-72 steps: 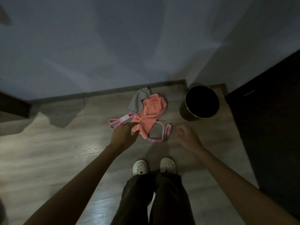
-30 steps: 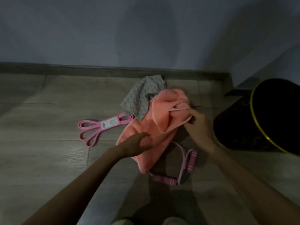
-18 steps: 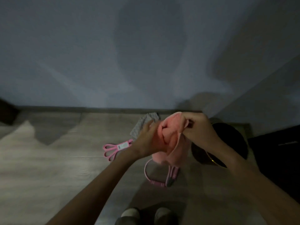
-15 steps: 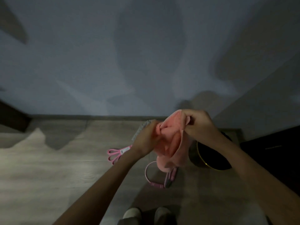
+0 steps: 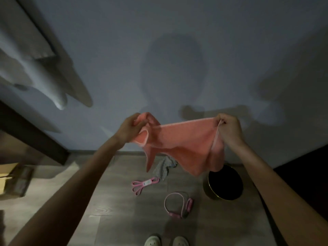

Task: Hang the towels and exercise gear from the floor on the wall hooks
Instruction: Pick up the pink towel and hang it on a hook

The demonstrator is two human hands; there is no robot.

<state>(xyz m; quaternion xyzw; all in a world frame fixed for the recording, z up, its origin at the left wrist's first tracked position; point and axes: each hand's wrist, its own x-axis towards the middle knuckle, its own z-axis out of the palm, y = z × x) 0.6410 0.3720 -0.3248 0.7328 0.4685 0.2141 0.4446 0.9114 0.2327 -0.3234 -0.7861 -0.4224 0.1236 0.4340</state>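
- Head view, your hands: your left hand (image 5: 129, 129) is curled round a bunched corner of the salmon-pink terry-cloth towel (image 5: 184, 139); your right hand (image 5: 229, 129) pinches the opposite top corner between thumb and bent fingers; neither hand is free.
- Head view, the towel: it is stretched in the air between your hands, in front of the pale grey-blue wall (image 5: 177, 50); its lower part hangs loose, clear of the grey wood-plank floor (image 5: 106, 201).
- Head view, progress: I judge you are on the first item; the towel is lifted and spread but hangs on nothing yet; no hook shows; a pale blurred cloth shape (image 5: 44, 77) hangs at upper left, and I cannot tell what bears it.
- Head view, what is left: the crumpled grey textured towel (image 5: 163, 168) lies near the skirting; the looped pink rubber resistance band with a white label (image 5: 143, 185) lies just beside it; the pink skipping rope with padded handles (image 5: 177, 205) lies nearer your feet; all three are on the floor.
- Head view, counts: two towels, one held and one down; one band; one rope; four items to hang, none hung as far as the frame shows; also one round black bin with a gold rim (image 5: 213, 197) just right of the rope; two pale clogs (image 5: 153, 241) at the bottom edge.
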